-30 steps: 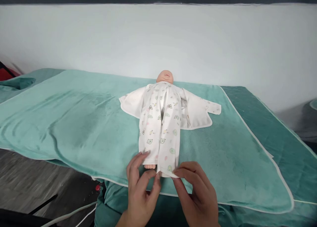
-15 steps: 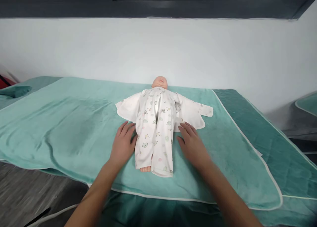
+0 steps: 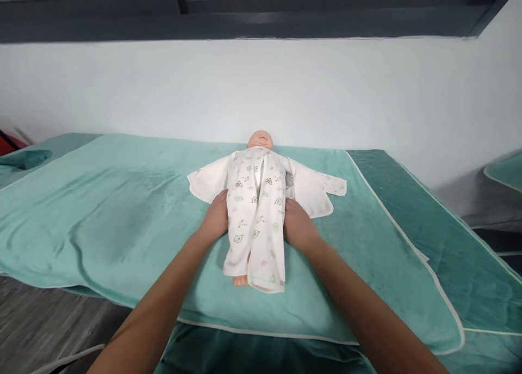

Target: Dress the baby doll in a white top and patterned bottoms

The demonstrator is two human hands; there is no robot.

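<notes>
A baby doll [image 3: 261,139] lies on its back, its head toward the wall and one bare foot [image 3: 240,280] showing. White printed baby trousers [image 3: 261,222] are spread over its front, from neck to feet. Beneath them is a white baby shirt [image 3: 312,192] with its sleeves out to both sides. My left hand [image 3: 217,216] is at the left edge of the trousers, with its fingers tucked out of sight. At the opposite edge my right hand [image 3: 297,222] touches the trousers, its knuckles bent and fingertips hidden. Whether either hand grips cloth or doll cannot be seen.
The doll rests on a light green blanket [image 3: 134,211] with white piping, over a darker green cover [image 3: 411,216]. A white wall [image 3: 253,91] rises behind, below a dark window frame [image 3: 310,20]. Grey floor [image 3: 36,309] and a pale cable [image 3: 69,357] show at lower left.
Both hands have moved inward against the sides of the trousers, and their fingers have gone from visible to hidden. The camera has tilted slightly upward. Doll and clothes lie much as before.
</notes>
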